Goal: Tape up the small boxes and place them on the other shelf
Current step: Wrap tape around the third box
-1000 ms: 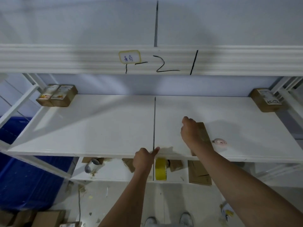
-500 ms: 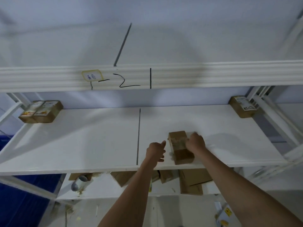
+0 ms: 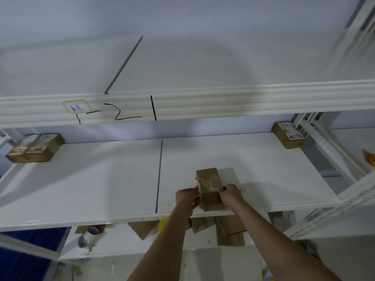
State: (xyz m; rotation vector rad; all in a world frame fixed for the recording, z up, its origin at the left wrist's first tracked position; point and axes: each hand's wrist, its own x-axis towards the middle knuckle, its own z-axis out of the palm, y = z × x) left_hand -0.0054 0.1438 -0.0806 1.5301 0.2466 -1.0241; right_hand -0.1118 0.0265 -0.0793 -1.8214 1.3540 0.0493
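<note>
Both hands on one small box: left hand [image 3: 185, 196] curls against its left side, right hand [image 3: 231, 194] grips its right side, fingers of each bent round the near end, nothing else held.

Left to right on the middle shelf [image 3: 101, 179]: two labelled boxes [image 3: 33, 148] side by side at about 9 o'clock, far back corner; black seam line [image 3: 159, 175] down the shelf centre; the held small box [image 3: 210, 187] just right of that seam, near the front edge, at about 5 o'clock from shelf centre; another labelled box [image 3: 289, 134] at 2 o'clock in the far right corner.

Key relation: box sits directly between the hands, long axis running 12 to 6, away from the person. Hands bracket its near end, so both are equally close; neither leads. Looks like squaring up or closing the near end before taping; whether tape is already on, cannot tell.

Lower shelf: flat cardboard pieces [image 3: 230, 233], a yellow tape roll [image 3: 162, 225] partly hidden behind the left arm.

Versus half a second back: left hand was just short of the box, fingers spread, now touching it. Right hand has slid nearer the front end.
</note>
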